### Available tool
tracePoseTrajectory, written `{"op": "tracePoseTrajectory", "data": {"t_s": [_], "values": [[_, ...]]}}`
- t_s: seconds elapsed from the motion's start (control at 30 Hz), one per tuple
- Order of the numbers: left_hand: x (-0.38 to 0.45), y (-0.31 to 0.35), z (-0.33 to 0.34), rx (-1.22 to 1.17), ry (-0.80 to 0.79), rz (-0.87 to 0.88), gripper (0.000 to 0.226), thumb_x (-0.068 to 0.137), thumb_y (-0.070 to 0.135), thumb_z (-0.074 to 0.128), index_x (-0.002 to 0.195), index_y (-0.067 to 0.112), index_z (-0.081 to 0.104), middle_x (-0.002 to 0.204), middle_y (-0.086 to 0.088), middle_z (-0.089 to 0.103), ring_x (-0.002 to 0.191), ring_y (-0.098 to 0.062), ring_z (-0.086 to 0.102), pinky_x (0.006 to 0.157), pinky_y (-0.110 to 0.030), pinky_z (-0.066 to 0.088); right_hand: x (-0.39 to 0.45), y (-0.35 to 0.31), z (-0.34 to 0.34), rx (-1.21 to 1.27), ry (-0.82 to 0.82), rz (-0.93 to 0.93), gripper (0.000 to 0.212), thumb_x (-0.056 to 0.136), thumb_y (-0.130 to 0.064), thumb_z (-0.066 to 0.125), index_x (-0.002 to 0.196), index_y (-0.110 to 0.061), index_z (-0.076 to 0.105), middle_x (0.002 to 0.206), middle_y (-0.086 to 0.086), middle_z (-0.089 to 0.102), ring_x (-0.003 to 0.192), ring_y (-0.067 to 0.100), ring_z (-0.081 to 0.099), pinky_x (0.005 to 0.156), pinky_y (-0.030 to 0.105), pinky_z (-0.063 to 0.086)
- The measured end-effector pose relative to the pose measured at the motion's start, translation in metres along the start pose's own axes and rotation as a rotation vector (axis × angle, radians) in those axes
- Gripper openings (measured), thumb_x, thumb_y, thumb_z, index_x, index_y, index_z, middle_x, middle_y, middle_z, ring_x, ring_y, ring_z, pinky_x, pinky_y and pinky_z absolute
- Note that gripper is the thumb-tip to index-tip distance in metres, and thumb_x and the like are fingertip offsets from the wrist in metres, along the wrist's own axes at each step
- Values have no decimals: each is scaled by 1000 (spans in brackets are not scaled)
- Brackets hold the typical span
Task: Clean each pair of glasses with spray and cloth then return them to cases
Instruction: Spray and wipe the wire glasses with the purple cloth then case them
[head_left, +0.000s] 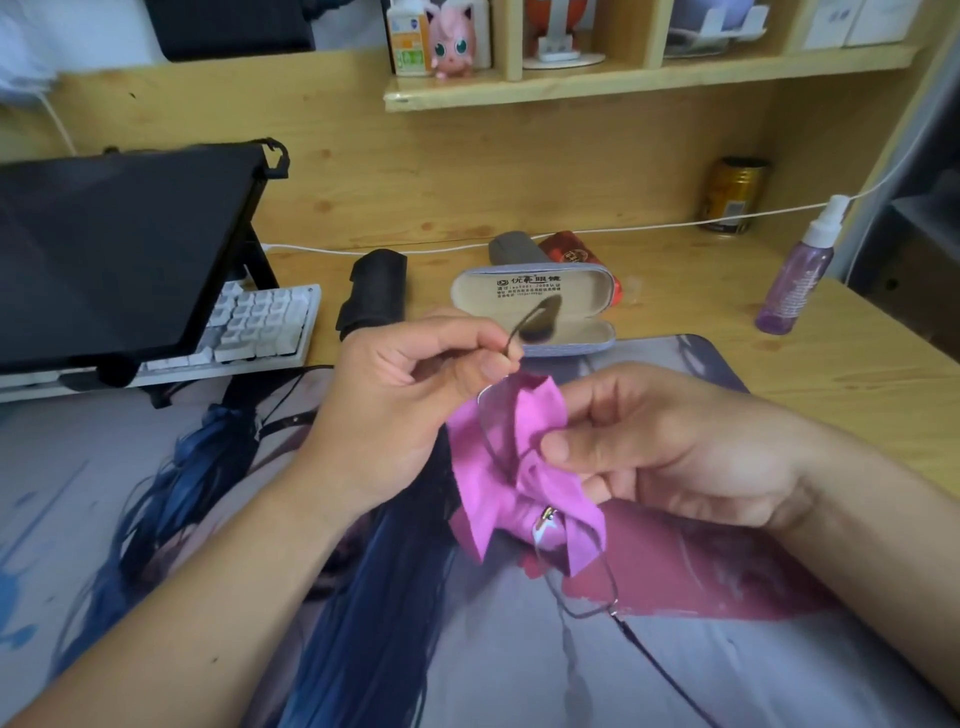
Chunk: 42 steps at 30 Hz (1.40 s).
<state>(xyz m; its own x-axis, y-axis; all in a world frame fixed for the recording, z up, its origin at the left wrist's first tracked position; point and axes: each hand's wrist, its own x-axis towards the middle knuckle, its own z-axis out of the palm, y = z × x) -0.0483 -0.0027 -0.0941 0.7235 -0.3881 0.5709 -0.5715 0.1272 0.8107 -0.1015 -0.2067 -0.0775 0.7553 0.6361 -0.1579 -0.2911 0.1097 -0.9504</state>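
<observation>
A thin-framed pair of glasses (584, 577) is held above the desk mat. My left hand (405, 395) pinches one temple arm near its hinge, and the arm's dark tip sticks up over the open case. My right hand (670, 457) presses a pink cloth (519, 478) around one lens, thumb on top. The other lens hangs bare below the cloth. An open grey glasses case (535, 306) with a beige lining lies behind my hands. A purple spray bottle (797, 275) stands at the right of the desk.
A black case (371, 296) lies left of the open one, with a grey case (514, 249) and a red one (571, 249) behind. A tilted dark screen (114, 244) and white keyboard (260, 322) fill the left. A can (732, 195) and white cable (571, 234) sit at the back.
</observation>
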Motion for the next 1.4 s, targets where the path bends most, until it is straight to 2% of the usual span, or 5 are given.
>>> {"op": "tracePoseTrajectory", "data": {"t_s": [0.57, 0.73, 0.9, 1.2, 1.4], "values": [[1, -3, 10, 124, -42, 36, 8, 83, 24, 75, 87, 30, 80, 88, 14, 73, 92, -10, 63, 87, -25, 48, 6, 0, 9, -76, 128, 68, 25, 80, 6, 73, 104, 2, 71, 91, 16, 74, 75, 22, 73, 72, 33, 62], [-3, -3, 14, 157, 13, 20, 9, 82, 17, 76, 85, 25, 79, 85, 16, 73, 91, -10, 64, 86, -23, 49, 12, 8, 22, -43, 284, -23, 22, 72, -2, 76, 94, -2, 74, 89, 16, 73, 84, 31, 68, 89, 50, 53], [-4, -3, 24, 131, 110, -15, 25, 84, 7, 73, 86, 31, 77, 86, 16, 71, 90, -6, 66, 83, -21, 49, 13, 8, 20, 92, 417, -174, 28, 76, -1, 71, 102, 10, 70, 94, 20, 73, 82, 27, 69, 79, 33, 59], [-3, 2, -5, 227, 387, 93, 11, 93, 22, 70, 97, 31, 75, 92, 13, 74, 98, -19, 67, 90, -26, 50, -4, -21, -35, 149, 689, -380, 13, 79, -17, 64, 82, -13, 75, 75, 3, 71, 65, 12, 64, 62, 24, 58], [0, -2, -10, 309, 413, 166, 15, 95, 13, 68, 98, 27, 73, 92, 16, 72, 96, -26, 65, 89, -36, 51, -20, -29, -52, -9, 464, -177, 24, 75, -43, 81, 79, -20, 74, 77, 7, 62, 66, 17, 61, 63, 28, 57]]}}
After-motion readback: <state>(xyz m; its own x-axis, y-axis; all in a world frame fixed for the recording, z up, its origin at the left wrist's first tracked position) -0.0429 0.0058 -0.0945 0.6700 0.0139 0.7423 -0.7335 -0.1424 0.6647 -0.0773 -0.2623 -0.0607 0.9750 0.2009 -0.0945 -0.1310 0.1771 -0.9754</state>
